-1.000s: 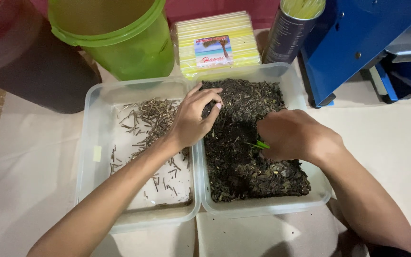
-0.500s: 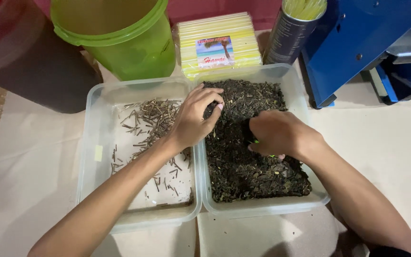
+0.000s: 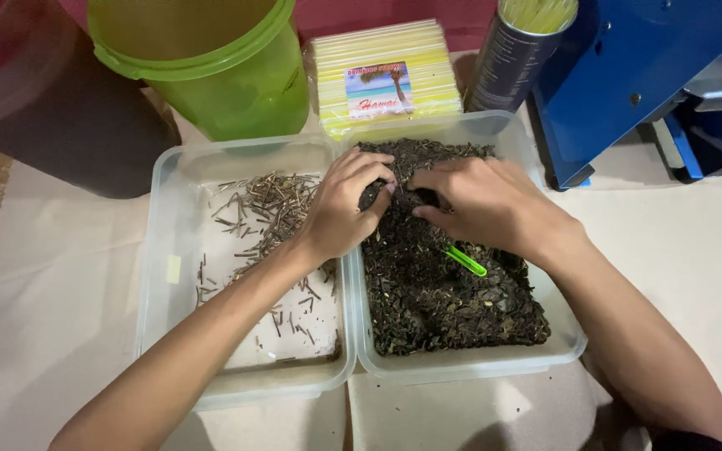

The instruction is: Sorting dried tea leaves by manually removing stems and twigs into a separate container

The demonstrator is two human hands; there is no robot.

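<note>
The right hand (image 3: 482, 205) has moved up the dark tea leaves (image 3: 449, 292) toward the right tub's (image 3: 470, 363) far edge, meeting the left hand (image 3: 343, 209), and a green tool (image 3: 466, 260) now lies bared on the leaves behind it. Both hands' fingers curl together, pinching leaves. Past the tubs lies a flat yellow straw pack (image 3: 386, 75) with a beach-picture label, between a green bucket (image 3: 211, 67) and a dark can (image 3: 511, 58).

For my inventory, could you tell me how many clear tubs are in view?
2: left tub holds twigs; right tub beside it holds dark leaves.
</note>
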